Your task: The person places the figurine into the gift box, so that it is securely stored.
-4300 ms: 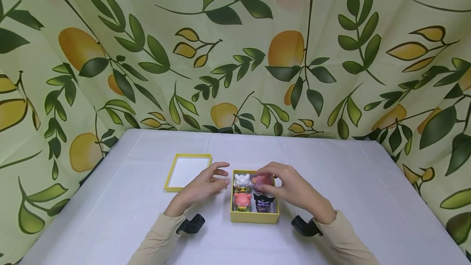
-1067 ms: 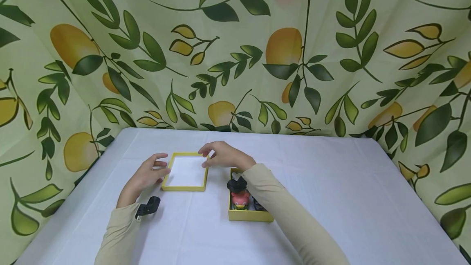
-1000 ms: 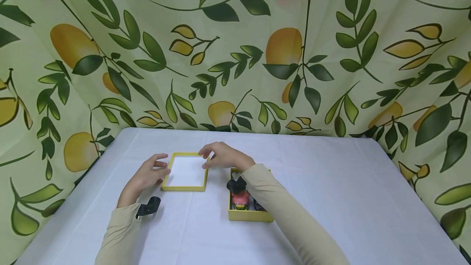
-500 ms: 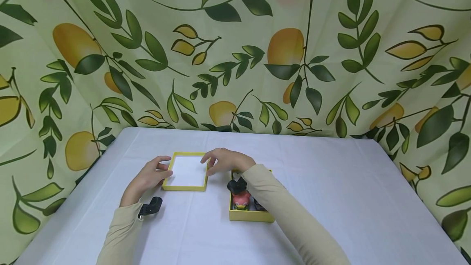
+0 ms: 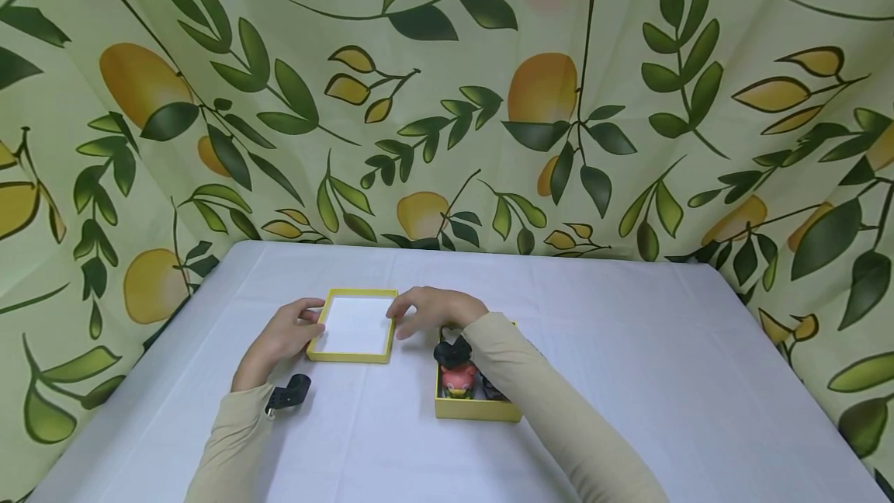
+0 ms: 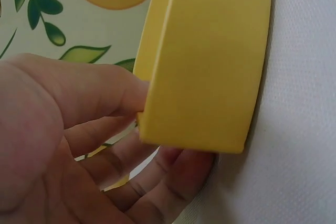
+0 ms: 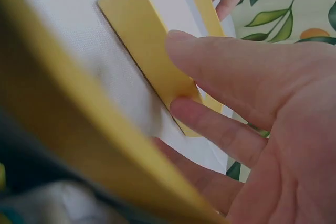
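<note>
A shallow yellow box lid with a white inside lies on the table, hollow side up. My left hand pinches its left wall; in the left wrist view the thumb hooks over the rim and the other fingers curl below. At the right wall is my right hand, thumb and fingers fairly straight; whether they touch it I cannot tell. Under my right forearm stands the yellow box, holding a pink figurine and a dark figurine. The sleeve and wrist camera hide its other contents.
A white cloth covers the table. Behind it hangs a curtain printed with leaves and orange fruit. Black cameras sit on both wrists, the left one just above the cloth.
Both hands have moved from the box of figurines to the lid on the left. Over the last second my left hand took hold of its left wall; my right hand slid slightly nearer and rightward.
</note>
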`<state>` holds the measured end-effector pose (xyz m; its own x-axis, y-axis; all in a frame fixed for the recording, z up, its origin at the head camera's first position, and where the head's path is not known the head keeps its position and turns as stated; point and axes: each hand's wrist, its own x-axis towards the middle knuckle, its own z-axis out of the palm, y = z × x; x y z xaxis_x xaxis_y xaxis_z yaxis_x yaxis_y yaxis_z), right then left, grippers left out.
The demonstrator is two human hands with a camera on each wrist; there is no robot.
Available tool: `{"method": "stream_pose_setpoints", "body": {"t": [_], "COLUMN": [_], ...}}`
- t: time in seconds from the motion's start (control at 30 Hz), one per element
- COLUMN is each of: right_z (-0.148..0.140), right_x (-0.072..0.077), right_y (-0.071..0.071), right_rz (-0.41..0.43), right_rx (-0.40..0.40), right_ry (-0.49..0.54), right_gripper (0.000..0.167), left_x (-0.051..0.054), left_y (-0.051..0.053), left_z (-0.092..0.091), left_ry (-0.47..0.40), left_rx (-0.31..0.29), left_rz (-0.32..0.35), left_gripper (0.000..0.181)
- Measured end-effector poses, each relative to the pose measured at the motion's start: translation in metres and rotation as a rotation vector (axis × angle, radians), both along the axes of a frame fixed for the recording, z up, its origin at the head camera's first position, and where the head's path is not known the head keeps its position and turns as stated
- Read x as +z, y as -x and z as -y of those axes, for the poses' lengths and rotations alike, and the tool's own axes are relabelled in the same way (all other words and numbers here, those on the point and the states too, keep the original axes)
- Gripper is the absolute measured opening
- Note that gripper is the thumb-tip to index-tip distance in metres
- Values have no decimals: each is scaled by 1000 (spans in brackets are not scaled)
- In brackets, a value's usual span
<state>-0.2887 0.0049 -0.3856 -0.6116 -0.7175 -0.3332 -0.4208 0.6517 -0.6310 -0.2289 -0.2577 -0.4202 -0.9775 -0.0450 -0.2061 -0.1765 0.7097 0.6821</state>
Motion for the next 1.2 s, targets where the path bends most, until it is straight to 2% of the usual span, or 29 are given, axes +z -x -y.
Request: {"method": "stream_pose_setpoints", "body": {"t": [0.13,0.3,0.43,0.63,0.73,0.97,1.2], "right_z": [1,4,6,6,5,1,-1], "right_x": [0,-1,0,1,1,3,7], "right_y": [0,2,2,2,2,4,5], "right_rz": [-23,-64,-53,-45,-48,11,-31], "right_rx": [-18,-55,-95,-145,-152,-158,-154], "right_ry": [25,92,96,113,123,184,199], "right_gripper": [38,39,45,48,48,55,54], "left_x": [-1,1,4,11,14,16,20], "left_y": [0,0,0,-2,-2,-3,-4], "left_z": [0,-1,-3,-5,-5,-7,-9], "left_ry": [16,-6,-14,-13,-13,-41,-60], "left_rx": [5,39,62,56,56,115,142], "left_rz": [-37,-41,-56,-114,-142,-157,-154], "left_gripper": [52,52,52,52,52,51,51]}}
